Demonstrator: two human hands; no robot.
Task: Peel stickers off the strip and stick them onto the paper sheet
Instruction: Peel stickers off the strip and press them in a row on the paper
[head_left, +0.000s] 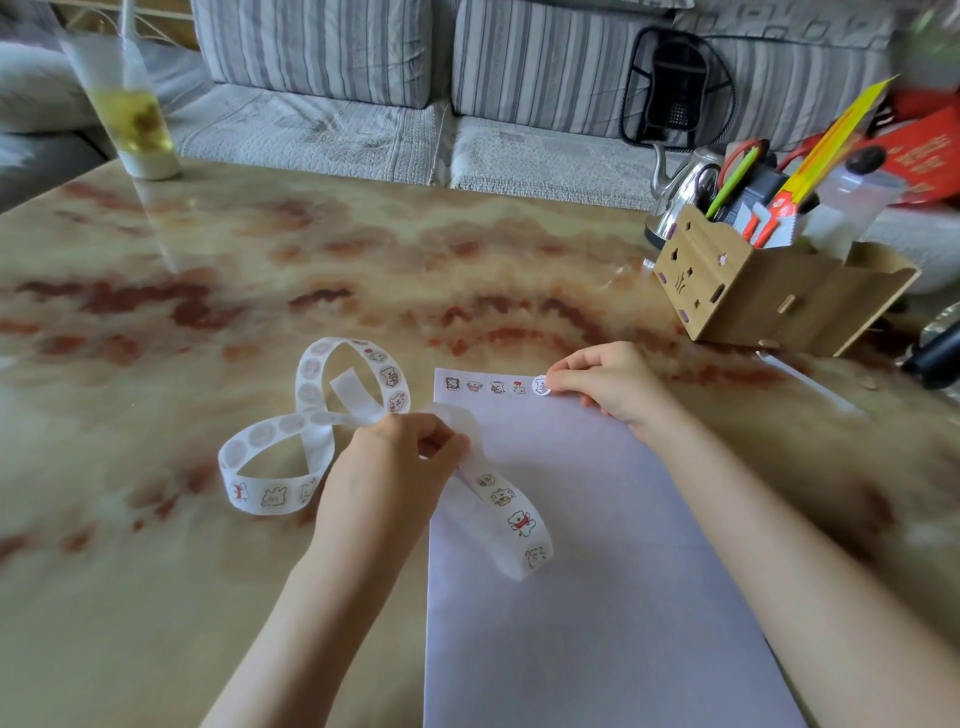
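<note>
1. Paper sheet (597, 623), plain white, lies flat on the tabletop (260, 260) nearest the viewer, w/ its long side running away. Both forearms reach over or beside it, so the sticking spot is within easy reach.
2. Left hand (400, 452) is at the sheet's left edge. Its fingers (441, 441) are curled, w/ thumb & forefinger pinching the strip (511, 512). Prob. this keeps the backing steady & the next stickers close by.
3. To the left of that hand the strip curls in two loose loops on the tabletop. The other end, w/ cartoon animal stickers on it, drapes over the sheet's left part.
4. Right hand (608, 384) is at the sheet's far edge. Its fingers (563, 382) are curled, w/ the tips gripping a round white sticker (541, 385) at the paper. Can't tell if it's fully pressed down yet.
5. Row of four stickers (485, 386) already runs along that far edge, starting near the left corner. The held one sits just right of the last, so the aim seems to be extending the line evenly.
6. Far right stands a wooden organiser (753, 291) w/ pens & scissors, and a metal kettle (675, 197) behind it. A glass (130, 104) of yellowish drink is far left, and a striped sofa (311, 119) lies beyond the tabletop.
</note>
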